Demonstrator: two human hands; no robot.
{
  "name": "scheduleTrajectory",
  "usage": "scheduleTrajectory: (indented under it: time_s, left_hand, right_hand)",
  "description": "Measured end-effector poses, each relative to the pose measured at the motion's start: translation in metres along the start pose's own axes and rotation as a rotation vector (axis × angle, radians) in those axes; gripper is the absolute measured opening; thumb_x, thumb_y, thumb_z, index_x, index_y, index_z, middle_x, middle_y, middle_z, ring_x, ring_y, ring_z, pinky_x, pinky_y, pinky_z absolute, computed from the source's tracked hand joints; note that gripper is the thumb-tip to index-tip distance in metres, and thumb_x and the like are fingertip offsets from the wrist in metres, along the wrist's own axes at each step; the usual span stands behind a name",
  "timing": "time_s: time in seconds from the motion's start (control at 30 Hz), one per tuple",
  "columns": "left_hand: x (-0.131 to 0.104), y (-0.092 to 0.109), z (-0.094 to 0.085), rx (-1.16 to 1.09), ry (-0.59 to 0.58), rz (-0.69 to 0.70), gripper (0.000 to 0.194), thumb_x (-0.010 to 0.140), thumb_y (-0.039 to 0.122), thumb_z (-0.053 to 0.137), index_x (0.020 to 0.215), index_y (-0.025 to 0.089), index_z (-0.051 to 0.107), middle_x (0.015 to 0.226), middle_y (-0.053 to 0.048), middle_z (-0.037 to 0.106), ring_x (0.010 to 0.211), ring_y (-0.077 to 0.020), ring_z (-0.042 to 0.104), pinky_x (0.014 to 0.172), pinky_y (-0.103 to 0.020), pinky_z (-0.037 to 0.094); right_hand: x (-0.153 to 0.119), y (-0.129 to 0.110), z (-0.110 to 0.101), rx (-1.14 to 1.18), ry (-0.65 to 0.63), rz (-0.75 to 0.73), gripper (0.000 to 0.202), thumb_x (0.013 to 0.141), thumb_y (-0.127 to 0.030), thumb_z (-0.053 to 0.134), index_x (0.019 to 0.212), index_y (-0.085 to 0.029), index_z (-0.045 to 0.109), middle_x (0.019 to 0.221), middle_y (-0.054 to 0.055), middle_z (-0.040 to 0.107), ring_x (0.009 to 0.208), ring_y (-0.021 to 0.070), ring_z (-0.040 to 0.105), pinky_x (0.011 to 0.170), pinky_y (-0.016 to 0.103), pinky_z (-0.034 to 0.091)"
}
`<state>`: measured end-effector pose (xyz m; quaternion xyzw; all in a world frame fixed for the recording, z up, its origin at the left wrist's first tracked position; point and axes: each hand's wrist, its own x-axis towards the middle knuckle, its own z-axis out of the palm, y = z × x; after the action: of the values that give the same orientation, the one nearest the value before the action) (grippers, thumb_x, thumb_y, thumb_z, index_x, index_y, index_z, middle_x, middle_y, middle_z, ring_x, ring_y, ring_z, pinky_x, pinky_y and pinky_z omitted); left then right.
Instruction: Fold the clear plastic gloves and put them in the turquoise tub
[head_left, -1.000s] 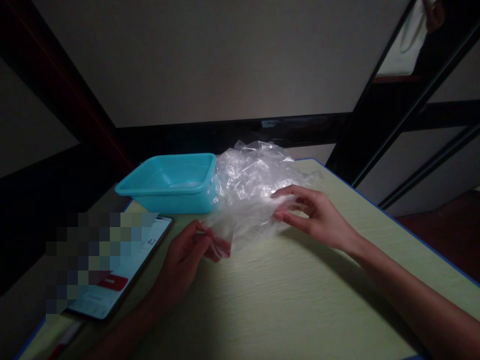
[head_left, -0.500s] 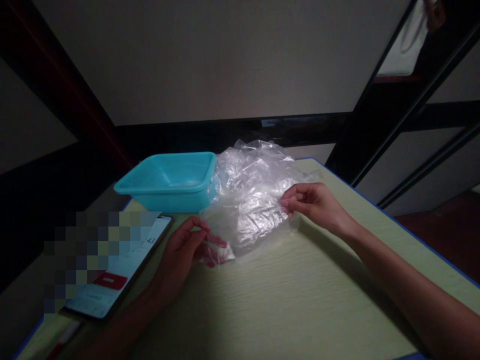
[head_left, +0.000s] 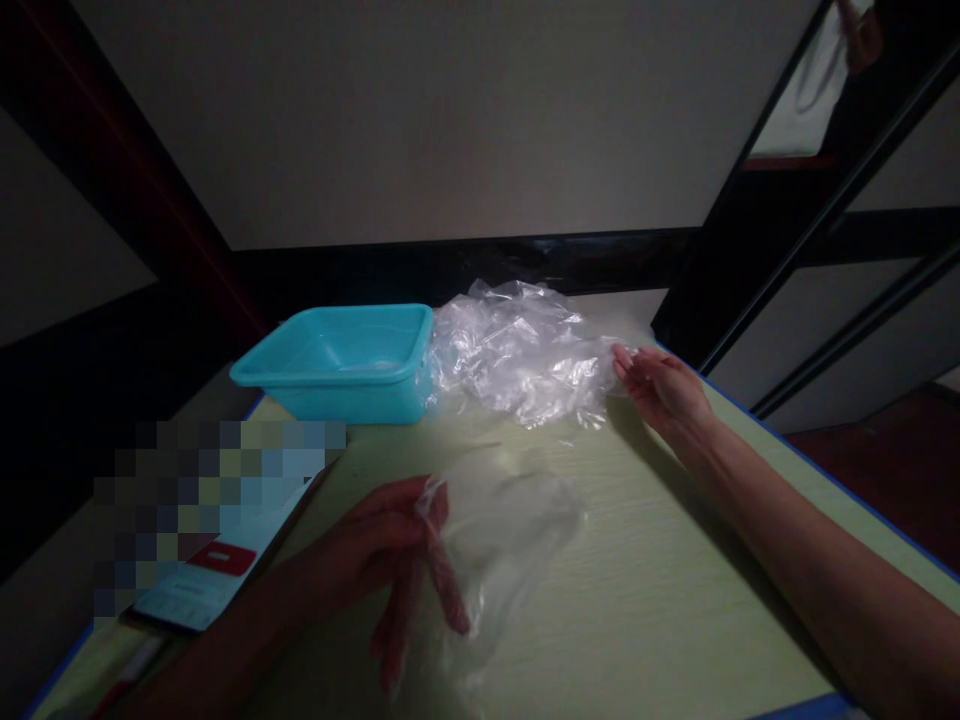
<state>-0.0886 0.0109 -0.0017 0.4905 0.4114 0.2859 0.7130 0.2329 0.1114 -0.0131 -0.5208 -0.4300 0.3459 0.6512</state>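
Thin and see-through, a plastic bag [head_left: 517, 530] hangs from my left hand [head_left: 397, 550] over the near part of the table. Its film covers some of that hand's fingers, with the thumb and forefinger pinched on its edge. Farther back lies a crumpled heap of clear plastic bags [head_left: 517, 345]. My right hand [head_left: 664, 385] is at the right end of this heap, palm turned partly up, fingers loosely bent and apart. The fingertips are close to the film; whether they touch it I cannot tell.
A turquoise plastic basin [head_left: 352, 400] stands left of the heap, against it. On the left of the pale table [head_left: 645, 620] lies a phone [head_left: 225, 570], partly pixelated, with a red-and-white object [head_left: 135, 670] nearer me. A panelled wall [head_left: 465, 120] rises behind.
My left hand has drawn one bag toward me, away from the heap. My right hand has let go of the film and moved right, its fingers spreading.
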Motion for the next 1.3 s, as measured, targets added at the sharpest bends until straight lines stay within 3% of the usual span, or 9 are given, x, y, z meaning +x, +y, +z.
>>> scheduleTrajectory:
  time_s: [0.1,0.23,0.37,0.43,0.57,0.77,0.87,1.0,1.3]
  left_hand:
    - [0.001,0.001,0.001,-0.130,-0.305,-0.162,0.018,0.067,0.032,0.059,0.070,0.020,0.045,0.058,-0.004,0.068,0.034,-0.0182,0.059,0.029,-0.018,0.033]
    - [0.003,-0.009,-0.001,-0.111,-0.320,-0.165,0.017,0.068,0.026,0.063,0.074,0.017,0.049,0.059,-0.001,0.068,0.037,-0.0152,0.060,0.034,-0.016,0.035]
    - [0.006,-0.015,-0.001,-0.142,-0.443,-0.170,0.018,0.074,0.028,0.061,0.079,0.017,0.048,0.061,-0.003,0.070,0.042,-0.0165,0.064,0.036,-0.016,0.037]
    - [0.007,-0.013,0.000,-0.158,-0.504,-0.167,0.019,0.076,0.029,0.060,0.078,0.018,0.045,0.066,-0.006,0.072,0.036,-0.0147,0.060,0.033,-0.016,0.035]
    - [0.006,-0.009,0.005,-0.137,-0.546,-0.160,0.014,0.080,0.027,0.053,0.079,0.019,0.042,0.076,-0.009,0.074,0.029,-0.0127,0.056,0.029,-0.017,0.036]
    - [0.008,-0.012,0.004,-0.161,-0.550,-0.149,0.009,0.081,0.021,0.049,0.082,0.018,0.040,0.074,-0.007,0.074,0.034,-0.0136,0.060,0.030,-0.015,0.036]
    - [0.009,-0.013,0.004,-0.177,-0.557,-0.126,0.011,0.081,0.022,0.048,0.080,0.018,0.038,0.070,-0.007,0.073,0.033,-0.0141,0.059,0.029,-0.014,0.032]
    - [0.010,-0.013,0.004,-0.181,-0.558,-0.107,0.009,0.081,0.020,0.046,0.078,0.019,0.037,0.071,-0.007,0.073,0.028,-0.0125,0.055,0.027,-0.013,0.029]
    - [0.010,-0.008,0.006,-0.141,-0.536,-0.119,0.012,0.080,0.023,0.048,0.076,0.019,0.037,0.070,-0.008,0.073,0.028,-0.0126,0.056,0.027,-0.013,0.028]
  right_hand:
    - [-0.003,0.002,0.007,-0.071,-0.044,-0.016,0.016,0.067,-0.026,0.058,0.075,-0.022,0.045,0.085,0.006,0.061,0.086,0.0202,0.063,0.077,0.037,0.054]
    - [-0.014,-0.001,0.015,-0.228,-0.052,-0.092,0.038,0.057,-0.025,0.068,0.091,-0.017,0.053,0.108,0.013,0.055,0.094,0.0285,0.056,0.081,0.048,0.048]
    - [-0.023,-0.006,0.015,-0.597,-0.024,-0.431,0.051,0.060,-0.018,0.064,0.109,-0.015,0.052,0.118,0.015,0.042,0.104,0.0307,0.047,0.088,0.050,0.040]
    - [-0.025,-0.009,0.017,-0.741,-0.159,-0.557,0.035,0.067,-0.018,0.057,0.102,-0.014,0.055,0.107,0.014,0.047,0.093,0.0268,0.051,0.082,0.048,0.043]
    - [-0.030,-0.011,0.024,-0.749,-0.523,-0.515,0.010,0.075,-0.019,0.048,0.077,-0.016,0.057,0.081,0.007,0.055,0.064,0.0162,0.053,0.060,0.034,0.048]
    - [-0.037,-0.007,0.033,-0.748,-0.781,-0.461,0.023,0.084,-0.025,0.042,0.097,-0.016,0.058,0.097,0.008,0.065,0.087,0.0202,0.061,0.077,0.035,0.050]
    - [-0.035,0.004,0.033,-0.813,-0.730,-0.444,0.034,0.086,-0.033,0.041,0.115,-0.017,0.050,0.119,0.013,0.057,0.109,0.0274,0.053,0.094,0.049,0.039]
    - [-0.030,0.016,0.030,-0.899,-0.580,-0.433,0.039,0.087,-0.036,0.039,0.117,-0.013,0.046,0.123,0.021,0.051,0.114,0.0360,0.047,0.095,0.061,0.029]
    - [-0.039,-0.005,0.041,-0.828,-0.541,-0.575,0.013,0.082,-0.027,0.045,0.082,-0.016,0.053,0.087,0.009,0.057,0.077,0.0211,0.055,0.070,0.037,0.046]
